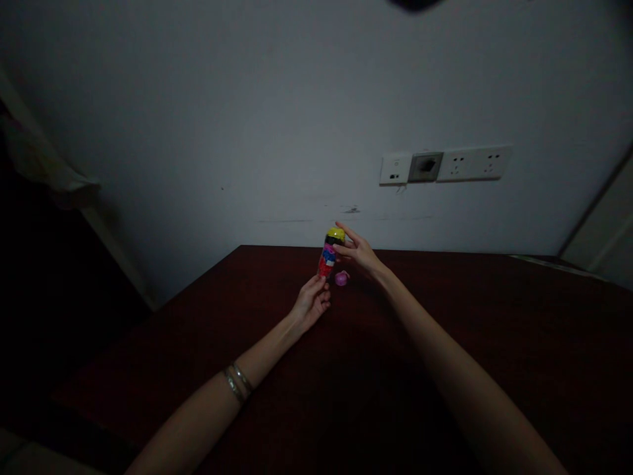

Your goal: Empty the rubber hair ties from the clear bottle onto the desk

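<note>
A small clear tube (pixel 328 258) filled with bands of colour, yellow at the top, then black, pink, blue and red, is held slightly tilted above the table. My left hand (pixel 311 300) pinches its lower end between thumb and fingers. At the upper end, my right hand (pixel 360 254) grips the side, with one finger stretched up near the yellow top. A small, rounded purple-pink piece (pixel 341 278) that looks like a cap lies on the table just right of the tube, below my right hand. What exactly fills the tube is too small to make out.
The dark red-brown table (pixel 425 316) meets a grey wall (pixel 277 132) at its back edge. A row of wall sockets (pixel 472 163) sits above the table at right. Pale cloth (pixel 44 155) hangs at the far left. The scene is dim.
</note>
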A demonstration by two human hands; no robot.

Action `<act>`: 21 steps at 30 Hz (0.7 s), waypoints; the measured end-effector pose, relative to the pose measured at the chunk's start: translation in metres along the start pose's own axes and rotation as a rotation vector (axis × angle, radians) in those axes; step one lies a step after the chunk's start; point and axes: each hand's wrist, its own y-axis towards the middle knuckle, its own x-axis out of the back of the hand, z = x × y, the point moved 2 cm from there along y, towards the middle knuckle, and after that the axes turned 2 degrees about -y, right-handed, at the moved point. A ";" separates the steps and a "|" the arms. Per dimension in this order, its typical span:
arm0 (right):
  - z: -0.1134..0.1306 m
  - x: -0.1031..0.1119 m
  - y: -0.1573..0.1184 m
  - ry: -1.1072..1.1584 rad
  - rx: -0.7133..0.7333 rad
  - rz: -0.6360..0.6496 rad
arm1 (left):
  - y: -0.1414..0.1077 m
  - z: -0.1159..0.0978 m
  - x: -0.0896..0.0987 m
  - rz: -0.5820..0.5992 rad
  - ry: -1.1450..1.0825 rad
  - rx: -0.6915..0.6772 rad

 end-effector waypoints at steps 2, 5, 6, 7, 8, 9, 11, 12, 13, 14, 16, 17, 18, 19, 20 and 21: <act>0.000 0.001 0.001 -0.013 0.006 -0.001 | -0.001 0.001 0.000 -0.012 0.002 0.000; 0.001 0.004 0.002 -0.033 0.026 -0.015 | 0.000 0.001 0.004 -0.037 0.000 0.004; 0.002 0.005 0.003 -0.040 0.036 -0.023 | 0.001 0.001 0.006 -0.044 0.000 0.006; 0.002 0.006 0.003 -0.048 0.047 -0.031 | 0.001 0.001 0.009 -0.050 0.000 0.007; 0.003 0.007 0.004 -0.054 0.057 -0.041 | 0.002 0.001 0.011 -0.057 0.001 0.010; 0.004 0.008 0.004 -0.058 0.064 -0.050 | 0.004 0.001 0.014 -0.063 0.006 0.012; 0.005 0.010 0.005 -0.055 0.068 -0.067 | 0.006 0.001 0.017 -0.082 0.023 0.014; 0.006 0.010 0.005 -0.051 0.067 -0.074 | 0.006 0.001 0.019 -0.095 0.040 0.011; 0.006 0.010 0.006 -0.049 0.066 -0.078 | 0.007 0.001 0.019 -0.105 0.060 0.003; 0.006 0.010 0.006 -0.049 0.063 -0.079 | 0.007 0.002 0.019 -0.113 0.081 -0.011; 0.007 0.010 0.005 -0.059 0.057 -0.075 | 0.006 0.002 0.018 -0.123 0.117 -0.052; 0.006 0.010 0.005 -0.064 0.054 -0.072 | 0.006 0.002 0.017 -0.118 0.127 -0.070; 0.006 0.009 0.005 -0.067 0.052 -0.069 | 0.005 0.002 0.015 -0.103 0.133 -0.081; 0.006 0.009 0.004 -0.066 0.050 -0.066 | 0.003 0.002 0.013 -0.080 0.131 -0.081; 0.006 0.008 0.004 -0.061 0.047 -0.063 | 0.002 0.001 0.010 -0.050 0.121 -0.068; 0.005 0.007 0.004 -0.052 0.045 -0.059 | 0.000 0.000 0.007 -0.013 0.102 -0.046</act>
